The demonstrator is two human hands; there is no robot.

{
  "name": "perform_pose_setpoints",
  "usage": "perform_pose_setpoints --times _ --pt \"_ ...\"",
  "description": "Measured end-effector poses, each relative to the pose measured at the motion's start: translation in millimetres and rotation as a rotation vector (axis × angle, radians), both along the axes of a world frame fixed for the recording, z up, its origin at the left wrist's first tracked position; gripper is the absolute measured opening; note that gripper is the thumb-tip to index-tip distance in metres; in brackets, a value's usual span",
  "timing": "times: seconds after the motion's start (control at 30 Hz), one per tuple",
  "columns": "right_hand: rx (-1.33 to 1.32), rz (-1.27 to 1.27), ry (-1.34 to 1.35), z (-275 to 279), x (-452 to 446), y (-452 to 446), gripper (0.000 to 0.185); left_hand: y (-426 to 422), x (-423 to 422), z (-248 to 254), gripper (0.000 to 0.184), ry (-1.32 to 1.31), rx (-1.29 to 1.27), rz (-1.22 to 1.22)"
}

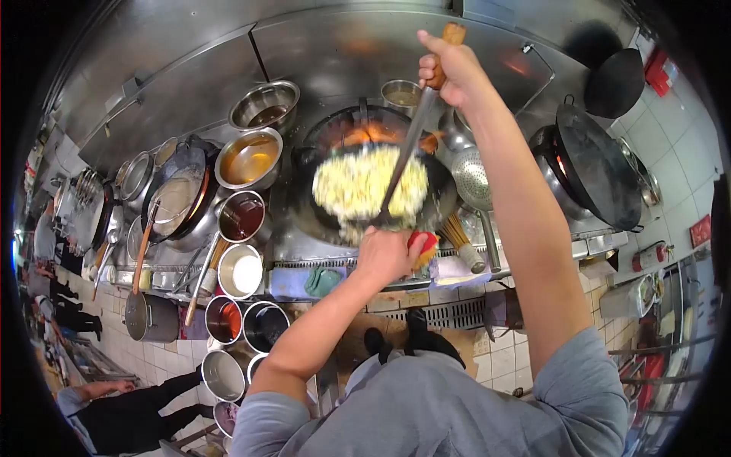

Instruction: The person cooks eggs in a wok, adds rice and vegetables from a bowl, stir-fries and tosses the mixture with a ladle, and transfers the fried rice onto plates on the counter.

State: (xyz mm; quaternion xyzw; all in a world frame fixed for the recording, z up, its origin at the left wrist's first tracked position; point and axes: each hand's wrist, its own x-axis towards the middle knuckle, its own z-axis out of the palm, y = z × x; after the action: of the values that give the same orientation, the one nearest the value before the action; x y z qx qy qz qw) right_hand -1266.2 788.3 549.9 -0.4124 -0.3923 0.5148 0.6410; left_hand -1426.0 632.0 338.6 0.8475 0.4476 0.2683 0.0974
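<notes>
My right hand (457, 72) is wrapped round the wooden handle (454, 34) of a long metal ladle (407, 156), raised above the stove. The ladle's lower end reaches into a black wok (442, 190). Pale yellow and white food pieces (371, 183) fill the wok, blurred by motion. At the wok's near edge my left hand (384, 255) is closed on the rim, with a red and yellow cloth (422, 247) beside its thumb. Orange flames (365, 137) show behind the wok.
Metal bowls (249, 158) and pots of liquid (241, 215) stand left of the wok. A perforated strainer (474, 179) and bamboo brush (462, 244) lie on its right. Another wok (598, 167) sits farther right. A person in dark trousers (137, 407) is at lower left.
</notes>
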Motion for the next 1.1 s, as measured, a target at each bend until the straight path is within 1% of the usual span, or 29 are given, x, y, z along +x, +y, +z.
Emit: perform_pose_setpoints --times 0.07,0.1,0.17,0.2,0.23,0.27,0.3,0.33,0.37,0.4,0.43,0.47,0.5,0.53,0.57,0.6,0.63,0.7,0.73,0.77,0.8,0.83,0.87,0.9,0.93,0.97,1.03,1.07,1.1 --pt "0.165 -0.026 0.016 12 2 -11 0.026 16 -2 27 0.042 -0.018 -0.009 0.025" --pt "0.166 -0.033 0.012 4 -7 -14 0.026 26 -1 35 0.041 -0.039 -0.017 0.057" --pt "0.212 -0.314 -0.176 -38 -38 -17 0.027 47 6 -32 0.042 -0.03 0.193 0.053" --pt "0.274 -0.314 -0.166 -74 -45 -18 0.025 41 10 -87 0.042 -0.063 0.181 0.102" --pt "0.346 -0.31 -0.154 -94 -48 -17 0.024 28 11 -124 0.043 -0.096 0.179 0.154" --pt "0.356 -0.316 -0.149 -88 -46 -21 0.024 8 6 -129 0.044 -0.033 0.07 0.114" --pt "0.363 -0.229 -0.157 -83 -40 -30 0.024 -13 1 -130 0.046 0.032 -0.056 0.075" --pt "0.372 -0.132 -0.17 -74 -35 -39 0.024 -30 -7 -106 0.047 0.219 -0.215 -0.044" --pt "0.378 -0.128 -0.171 -57 -31 -44 0.024 -37 -9 -58 0.047 0.216 -0.211 -0.04" --pt "0.267 -0.098 -0.196 -37 -29 -51 0.024 -37 -10 -2 0.048 0.216 -0.257 -0.045" --pt "0.154 -0.07 -0.218 -20 -26 -58 0.024 -23 -9 30 0.049 0.218 -0.307 -0.052" --pt "0.216 -0.113 -0.194 -8 -22 -63 0.025 5 -10 38 0.051 0.111 -0.223 -0.002" --pt "0.291 -0.144 -0.176 1 -23 -74 0.024 23 -9 46 0.047 0.105 -0.154 -0.018" --pt "0.281 -0.268 -0.241 -8 -31 -77 0.025 33 -7 22 0.045 0.114 0.0 -0.008" --pt "0.268 -0.394 -0.304 -29 -41 -73 0.026 45 -4 -20 0.043 0.123 0.151 0.001" --pt "0.385 -0.523 -0.495 -88 -37 -35 0.026 39 1 -66 0.045 0.079 0.111 0.04" --pt "0.411 -0.429 -0.263 -114 -41 -40 0.024 19 4 -106 0.047 0.038 0.072 0.079" --pt "0.505 -0.297 -0.179 -112 -42 -68 0.022 -13 0 -125 0.048 0.192 -0.247 0.087" --pt "0.504 -0.295 -0.182 -100 -38 -74 0.022 -28 -5 -111 0.048 0.282 -0.28 0.007" --pt "0.359 -0.262 -0.221 -80 -33 -77 0.022 -42 -10 -83 0.049 0.371 -0.308 -0.071" --pt "0.212 -0.23 -0.258 -60 -30 -82 0.022 -41 -13 -35 0.048 0.394 -0.337 -0.091" --pt "0.209 -0.235 -0.255 -41 -29 -90 0.023 -28 -14 16 0.047 0.42 -0.368 -0.112" --pt "0.264 -0.247 -0.187 -20 -28 -101 0.023 -11 -17 45 0.046 0.277 -0.303 -0.021" --pt "0.319 -0.255 -0.118 -8 -29 -109 0.024 8 -17 46 0.049 0.16 -0.066 -0.011" --pt "0.332 -0.325 -0.118 -8 -33 -111 0.023 25 -17 30 0.046 0.135 0.032 -0.019" --pt "0.337 -0.326 -0.115 -30 -41 -104 0.023 41 -14 2 0.043 0.107 0.138 -0.03" --pt "0.349 -0.418 -0.113 -97 -54 -79 0.023 24 -4 -90 0.041 0.097 0.088 0.076" --pt "0.356 -0.42 -0.112 -105 -52 -81 0.023 10 -2 -116 0.041 0.148 -0.065 0.119" --pt "0.42 -0.38 -0.124 -112 -47 -85 0.023 -9 -6 -122 0.044 0.19 -0.192 0.094"
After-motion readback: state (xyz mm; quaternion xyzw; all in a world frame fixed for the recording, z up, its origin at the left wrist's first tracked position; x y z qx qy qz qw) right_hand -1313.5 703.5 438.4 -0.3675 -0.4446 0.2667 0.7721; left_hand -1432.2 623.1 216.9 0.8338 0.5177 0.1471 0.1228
